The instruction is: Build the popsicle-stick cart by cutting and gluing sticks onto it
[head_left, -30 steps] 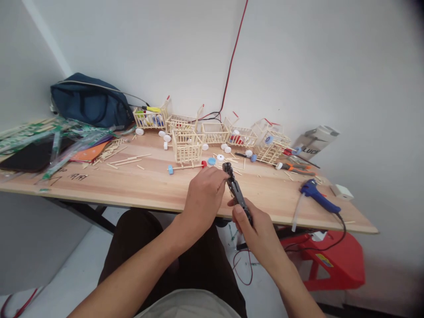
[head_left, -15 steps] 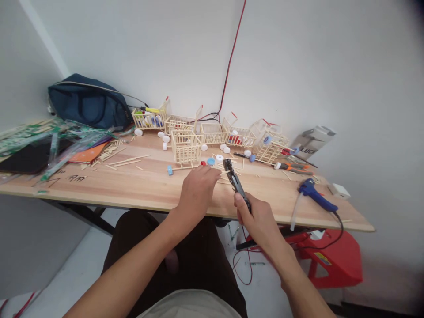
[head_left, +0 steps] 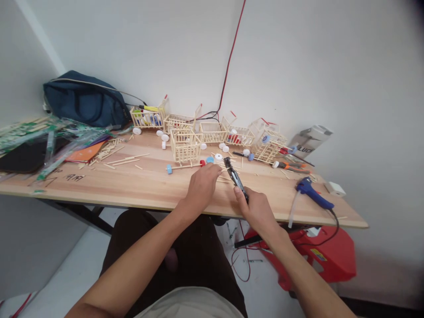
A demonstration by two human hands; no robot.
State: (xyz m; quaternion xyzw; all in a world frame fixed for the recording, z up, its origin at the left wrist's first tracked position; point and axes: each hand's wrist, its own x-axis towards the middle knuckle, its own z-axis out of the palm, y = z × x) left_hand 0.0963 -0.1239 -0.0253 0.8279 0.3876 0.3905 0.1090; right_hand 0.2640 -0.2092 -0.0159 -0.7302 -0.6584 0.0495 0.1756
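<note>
Pinched in my left hand [head_left: 202,184] is a thin wooden stick [head_left: 224,169], whose far end lies at the jaws of a dark metal hand tool [head_left: 234,176]. My right hand [head_left: 258,206] is wrapped round the handles of that tool, thumb on top. Just beyond my left hand stands a small basket frame of wooden sticks [head_left: 186,148]. In front of it lies an axle stick with a blue cap [head_left: 169,169] and a red cap at its ends. A light blue cap [head_left: 210,160] and a white cap [head_left: 218,157] are near my left fingertips.
Several stick-built carts [head_left: 213,133] line the wall. At right are orange-handled pliers [head_left: 291,167], a blue glue gun [head_left: 314,193], a white block [head_left: 335,189] and a tilted carton [head_left: 311,140]. A blue bag [head_left: 86,100], plastic wrappers and loose sticks [head_left: 127,160] are at left.
The tool's handles look closer together in my right hand. My left hand has shifted slightly, with the stick still at the jaws. The whole view has moved a little.
</note>
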